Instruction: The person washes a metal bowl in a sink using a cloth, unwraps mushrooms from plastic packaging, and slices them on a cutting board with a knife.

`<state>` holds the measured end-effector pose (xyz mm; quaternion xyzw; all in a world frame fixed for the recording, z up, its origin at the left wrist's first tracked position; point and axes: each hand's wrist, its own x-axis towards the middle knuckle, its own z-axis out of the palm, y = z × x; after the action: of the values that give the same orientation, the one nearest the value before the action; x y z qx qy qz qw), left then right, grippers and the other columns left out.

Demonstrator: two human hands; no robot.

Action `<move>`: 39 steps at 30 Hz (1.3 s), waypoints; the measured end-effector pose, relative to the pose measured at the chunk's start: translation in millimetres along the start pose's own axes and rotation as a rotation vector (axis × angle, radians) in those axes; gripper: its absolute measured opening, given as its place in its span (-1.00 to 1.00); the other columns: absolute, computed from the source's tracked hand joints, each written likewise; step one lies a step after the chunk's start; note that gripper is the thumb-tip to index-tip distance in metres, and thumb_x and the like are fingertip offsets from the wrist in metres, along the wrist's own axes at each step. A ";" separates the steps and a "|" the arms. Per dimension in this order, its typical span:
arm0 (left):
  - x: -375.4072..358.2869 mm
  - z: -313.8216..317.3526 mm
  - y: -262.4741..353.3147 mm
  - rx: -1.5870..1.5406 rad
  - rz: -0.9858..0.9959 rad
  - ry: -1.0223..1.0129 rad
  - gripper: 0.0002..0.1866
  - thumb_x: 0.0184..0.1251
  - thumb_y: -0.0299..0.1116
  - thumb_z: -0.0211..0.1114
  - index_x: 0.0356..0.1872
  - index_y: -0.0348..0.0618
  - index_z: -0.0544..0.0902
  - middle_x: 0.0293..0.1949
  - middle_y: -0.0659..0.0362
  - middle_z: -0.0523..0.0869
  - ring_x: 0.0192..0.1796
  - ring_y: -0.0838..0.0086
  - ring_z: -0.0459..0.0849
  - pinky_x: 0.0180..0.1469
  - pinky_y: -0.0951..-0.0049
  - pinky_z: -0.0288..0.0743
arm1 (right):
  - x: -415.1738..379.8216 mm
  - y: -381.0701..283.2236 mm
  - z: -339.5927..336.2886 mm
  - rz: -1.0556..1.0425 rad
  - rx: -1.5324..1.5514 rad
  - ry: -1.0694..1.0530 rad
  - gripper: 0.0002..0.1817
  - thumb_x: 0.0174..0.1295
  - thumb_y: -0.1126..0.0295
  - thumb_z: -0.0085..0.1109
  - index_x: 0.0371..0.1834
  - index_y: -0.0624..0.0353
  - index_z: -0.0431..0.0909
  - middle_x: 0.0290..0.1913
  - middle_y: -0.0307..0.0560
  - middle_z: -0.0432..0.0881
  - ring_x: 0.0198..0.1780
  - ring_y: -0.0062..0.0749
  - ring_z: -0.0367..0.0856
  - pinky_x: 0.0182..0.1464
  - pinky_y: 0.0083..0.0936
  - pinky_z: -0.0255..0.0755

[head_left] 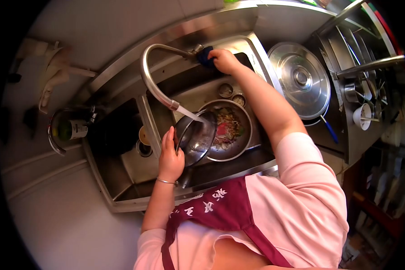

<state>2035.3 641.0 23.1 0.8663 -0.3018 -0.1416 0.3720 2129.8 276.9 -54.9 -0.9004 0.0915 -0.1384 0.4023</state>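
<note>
A dark pan [194, 137] is tilted under the stream from the curved faucet [149, 74], over the sink's right basin. My left hand [170, 157] grips the left edge of this pan. At the base of the faucet, my right hand [224, 60] has its fingers closed on a dark blue cloth [205, 57]. Below and to the right of the dark pan, a wide metal pan [245, 130] holds food scraps. Two small metal bowls [226, 90] sit in the basin above it.
A large round lid [297, 76] covers a vessel right of the sink, with a blue handle [330, 130] beside it. Further right are a white bowl [362, 116] and a rack. A green bottle [72, 129] stands at the left, beyond the second basin.
</note>
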 end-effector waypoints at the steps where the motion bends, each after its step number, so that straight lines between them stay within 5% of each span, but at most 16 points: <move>1: -1.3 -3.6 0.8 0.008 -0.008 -0.007 -0.23 0.04 -0.67 0.07 0.38 -0.09 0.13 0.25 -0.05 0.32 0.26 0.05 0.37 0.24 0.28 0.32 | -2.6 -5.0 -9.8 0.046 0.084 -0.062 -0.74 -0.02 0.53 -0.01 -0.27 0.15 0.62 -0.26 0.11 0.64 -0.14 -0.01 0.59 -0.04 -0.33 0.44; 6: -11.8 -11.4 -2.4 0.037 -0.033 0.011 -0.23 0.04 -0.66 0.08 0.37 -0.09 0.13 0.25 -0.04 0.31 0.25 0.05 0.39 0.22 0.26 0.36 | 8.3 -15.6 -60.9 0.054 0.033 0.148 -0.68 -0.03 0.60 -0.10 -0.25 0.18 0.61 -0.30 0.05 0.66 -0.19 -0.19 0.63 -0.04 -0.42 0.46; 10: -17.6 -14.3 3.3 0.025 -0.055 0.026 -0.25 0.06 -0.69 0.04 0.37 -0.12 0.14 0.26 -0.05 0.30 0.28 0.08 0.36 0.27 0.28 0.29 | 15.8 24.0 -88.3 -0.051 -0.363 0.140 -0.65 0.00 0.56 -0.06 -0.16 0.09 0.61 -0.07 -0.12 0.65 0.06 -0.15 0.51 0.13 -0.35 0.38; 12: -20.1 -14.8 5.2 -0.021 -0.080 0.022 -0.27 0.08 -0.71 0.01 0.38 -0.15 0.14 0.26 -0.06 0.30 0.31 0.13 0.34 0.33 0.31 0.20 | 6.2 46.5 -91.1 -0.008 -0.668 -0.069 -0.62 0.05 0.41 0.01 -0.02 -0.07 0.59 0.08 -0.22 0.57 0.23 -0.28 0.36 0.23 -0.34 0.26; 20: -20.5 -18.7 3.7 -0.014 -0.074 0.032 -0.29 0.11 -0.69 0.02 0.38 -0.14 0.15 0.26 -0.06 0.30 0.31 0.11 0.33 0.32 0.32 0.22 | -62.2 42.1 -98.4 -0.050 -0.723 -0.055 -0.62 0.07 0.25 0.13 -0.02 0.09 0.52 0.05 -0.16 0.54 0.10 -0.18 0.43 0.12 -0.28 0.39; 23: -22.7 -19.7 3.1 -0.012 -0.059 0.037 -0.25 0.06 -0.64 0.09 0.37 -0.08 0.15 0.26 -0.03 0.31 0.25 0.04 0.38 0.21 0.26 0.37 | -97.1 16.6 -95.6 -0.131 -0.697 0.016 -0.58 -0.03 0.27 0.22 -0.05 0.10 0.52 -0.04 -0.04 0.55 0.01 -0.12 0.49 0.07 -0.31 0.42; 25: -25.7 -22.1 2.9 -0.014 -0.068 0.045 -0.26 0.07 -0.63 0.10 0.37 -0.08 0.15 0.26 -0.03 0.32 0.25 0.04 0.38 0.21 0.27 0.36 | -101.3 3.8 -95.2 0.121 -0.532 -0.218 -0.60 -0.06 0.30 0.21 -0.07 0.09 0.53 -0.10 0.04 0.55 -0.03 -0.08 0.51 0.06 -0.29 0.42; 27: -29.3 -25.2 0.9 -0.009 -0.080 0.048 -0.26 0.07 -0.63 0.10 0.37 -0.08 0.15 0.27 -0.02 0.32 0.25 0.04 0.38 0.21 0.28 0.36 | -94.6 -12.6 -88.3 0.108 -0.448 -0.157 -0.63 -0.06 0.31 0.19 -0.11 0.10 0.54 -0.15 0.08 0.58 -0.09 -0.06 0.56 0.00 -0.29 0.44; 29: -33.2 -28.0 -2.0 0.016 -0.048 0.063 -0.26 0.07 -0.63 0.11 0.37 -0.08 0.14 0.27 -0.03 0.32 0.25 0.04 0.38 0.22 0.27 0.36 | -83.7 -35.6 -84.6 0.322 -0.202 -0.085 -0.64 -0.06 0.32 0.17 -0.14 0.15 0.54 -0.22 0.09 0.62 -0.15 -0.08 0.60 -0.06 -0.33 0.46; 33: -40.6 -33.4 1.7 0.030 -0.083 0.088 -0.26 0.07 -0.62 0.11 0.37 -0.10 0.14 0.27 -0.04 0.31 0.25 0.04 0.38 0.23 0.27 0.35 | -62.1 -70.2 -39.5 0.277 0.079 -0.097 -0.65 -0.01 0.32 0.17 -0.13 0.21 0.56 -0.22 0.10 0.65 -0.17 -0.14 0.63 -0.07 -0.36 0.47; 35: -44.1 -35.6 5.0 0.016 -0.106 0.102 -0.26 0.08 -0.62 0.11 0.37 -0.11 0.13 0.27 -0.06 0.31 0.25 0.03 0.37 0.24 0.26 0.33 | -48.7 -92.6 -7.8 0.338 0.109 -0.004 -0.65 -0.01 0.32 0.19 -0.12 0.20 0.57 -0.20 0.12 0.65 -0.14 -0.12 0.63 -0.06 -0.35 0.47; 37: -47.7 -37.0 5.1 0.007 -0.107 0.113 -0.26 0.08 -0.62 0.11 0.37 -0.11 0.13 0.26 -0.07 0.31 0.26 0.03 0.37 0.25 0.26 0.33 | -35.7 -98.8 31.6 0.300 0.283 0.310 -0.64 -0.01 0.37 0.26 -0.11 0.26 0.53 -0.15 0.12 0.61 -0.07 -0.05 0.58 0.01 -0.28 0.43; 39: -51.1 -39.4 3.1 0.000 -0.111 0.127 -0.26 0.08 -0.61 0.11 0.37 -0.12 0.13 0.26 -0.08 0.31 0.26 0.03 0.37 0.25 0.26 0.33 | -30.7 -105.2 59.5 -0.142 -0.058 0.610 -0.56 -0.01 0.43 0.25 -0.01 0.26 0.44 0.01 0.15 0.49 0.08 0.04 0.43 0.13 -0.23 0.33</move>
<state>2012.8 693.4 53.4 0.8890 -0.2289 -0.1065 0.3820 2125.6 396.4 -19.3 -0.8325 0.1487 -0.4272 0.3199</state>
